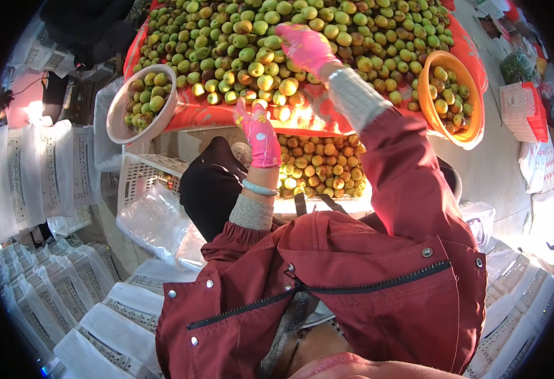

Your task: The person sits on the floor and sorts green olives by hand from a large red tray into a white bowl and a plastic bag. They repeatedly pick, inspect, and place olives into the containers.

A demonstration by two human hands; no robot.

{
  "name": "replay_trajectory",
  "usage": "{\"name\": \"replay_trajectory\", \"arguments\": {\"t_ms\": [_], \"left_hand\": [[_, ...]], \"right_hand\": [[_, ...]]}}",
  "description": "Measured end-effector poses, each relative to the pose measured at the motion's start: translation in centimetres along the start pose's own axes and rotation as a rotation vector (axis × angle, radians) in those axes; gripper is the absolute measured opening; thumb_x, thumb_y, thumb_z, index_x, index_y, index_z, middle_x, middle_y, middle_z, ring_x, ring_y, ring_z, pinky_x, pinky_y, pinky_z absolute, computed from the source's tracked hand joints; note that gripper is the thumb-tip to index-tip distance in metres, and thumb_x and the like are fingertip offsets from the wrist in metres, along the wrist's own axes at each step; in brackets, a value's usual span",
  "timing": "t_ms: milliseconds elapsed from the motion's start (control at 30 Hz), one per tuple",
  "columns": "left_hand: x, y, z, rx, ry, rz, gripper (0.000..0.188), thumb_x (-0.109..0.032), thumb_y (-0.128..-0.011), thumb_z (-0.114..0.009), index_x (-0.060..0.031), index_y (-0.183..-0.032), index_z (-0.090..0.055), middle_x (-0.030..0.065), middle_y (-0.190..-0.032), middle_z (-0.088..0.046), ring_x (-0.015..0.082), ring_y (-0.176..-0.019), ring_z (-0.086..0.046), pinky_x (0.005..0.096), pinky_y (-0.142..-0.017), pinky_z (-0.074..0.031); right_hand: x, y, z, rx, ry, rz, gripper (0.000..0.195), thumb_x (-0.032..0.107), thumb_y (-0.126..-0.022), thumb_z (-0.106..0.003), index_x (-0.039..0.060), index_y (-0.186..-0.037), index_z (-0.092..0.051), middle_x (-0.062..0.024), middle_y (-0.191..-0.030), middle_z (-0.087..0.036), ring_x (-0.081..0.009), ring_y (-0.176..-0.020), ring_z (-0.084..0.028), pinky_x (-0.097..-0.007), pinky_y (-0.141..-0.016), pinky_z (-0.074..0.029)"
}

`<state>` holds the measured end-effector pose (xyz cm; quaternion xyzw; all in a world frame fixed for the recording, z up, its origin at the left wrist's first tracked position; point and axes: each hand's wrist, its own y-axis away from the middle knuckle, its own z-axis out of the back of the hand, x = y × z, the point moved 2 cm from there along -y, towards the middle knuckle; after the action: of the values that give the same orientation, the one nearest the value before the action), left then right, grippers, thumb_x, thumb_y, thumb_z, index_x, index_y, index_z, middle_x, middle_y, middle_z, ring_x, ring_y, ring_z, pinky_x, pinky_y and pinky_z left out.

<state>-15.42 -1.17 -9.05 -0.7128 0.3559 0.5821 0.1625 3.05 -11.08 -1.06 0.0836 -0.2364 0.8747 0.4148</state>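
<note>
A large heap of green and brownish jujubes (239,42) covers the red cloth (196,111) in front of me. My right hand (307,49), in a pink patterned glove, reaches into the middle of the heap. Its fingertips rest among the fruit, and whether they grip one is hidden. Closer to me, my left hand (260,139), gloved alike, points up at the cloth's front edge. Its fingers are apart, right by the nearest jujubes. Below the edge, between my knees, sits a container of yellower, redder jujubes (322,163).
A pale basket (115,121) of jujubes stands left of the heap, an orange basket (426,94) of them right. By my left knee is a white plastic crate (130,177) with clear plastic film (151,215). Covered crates (111,322) are stacked around behind me.
</note>
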Motion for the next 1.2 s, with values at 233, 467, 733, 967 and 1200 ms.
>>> {"name": "replay_trajectory", "arguments": {"t_ms": [233,467,733,967,1200], "left_hand": [[-2.0,2.7,-2.3,0.174,0.662,0.456,0.042,-0.031,-0.104,-0.054,-0.0042,-0.136,-0.05,0.0053,-0.126,-0.06,0.0207,-0.115,-0.056,0.0369,-0.095,-0.049],[-5.7,2.6,0.1,0.218,0.924,0.469,0.035,-0.032,-0.104,-0.05,-0.0079,-0.13,-0.053,0.0067,-0.119,-0.064,0.0223,-0.11,-0.062,0.0417,-0.101,-0.05],[-3.3,1.1,1.3,0.057,0.804,0.556,0.023,-0.026,-0.101,-0.058,-0.0061,-0.111,-0.053,0.0046,-0.091,-0.057,0.0128,-0.066,-0.054,0.0246,-0.054,-0.044],[-4.3,-0.1,2.4,0.003,0.768,0.524,0.017,-0.025,-0.1,-0.058,-0.0091,-0.105,-0.058,0.0025,-0.086,-0.06,0.013,-0.066,-0.054,0.026,-0.053,-0.043],[-5.5,-2.1,4.8,-0.05,0.733,0.285,0.027,-0.028,-0.101,-0.056,-0.0073,-0.117,-0.052,0.0023,-0.094,-0.057,0.0118,-0.07,-0.055,0.0255,-0.056,-0.045]], "right_hand": [[7.1,8.5,2.9,-0.013,-0.485,-0.088,0.02,0.018,-0.095,-0.061,0.0068,-0.112,-0.063,-0.0174,-0.093,-0.065,-0.0368,-0.085,-0.065,-0.041,-0.075,-0.053],[10.1,7.4,0.5,-0.228,-0.459,0.199,0.022,0.011,-0.091,-0.059,0.0055,-0.111,-0.067,-0.0161,-0.104,-0.063,-0.0378,-0.096,-0.061,-0.0454,-0.084,-0.051],[5.0,3.5,-5.5,0.249,0.228,0.268,0.029,0.015,-0.087,-0.06,0.0146,-0.115,-0.067,-0.0095,-0.121,-0.061,-0.0318,-0.103,-0.064,-0.0416,-0.084,-0.054],[-1.5,6.5,-0.8,0.125,0.188,0.007,0.017,0.022,-0.095,-0.058,0.0129,-0.106,-0.066,-0.0107,-0.105,-0.068,-0.0332,-0.095,-0.066,-0.0455,-0.083,-0.054],[1.4,4.8,-1.2,-0.023,0.272,0.091,0.032,0.008,-0.085,-0.052,0.0149,-0.11,-0.071,-0.0131,-0.108,-0.07,-0.0318,-0.1,-0.065,-0.0405,-0.086,-0.054]]}}
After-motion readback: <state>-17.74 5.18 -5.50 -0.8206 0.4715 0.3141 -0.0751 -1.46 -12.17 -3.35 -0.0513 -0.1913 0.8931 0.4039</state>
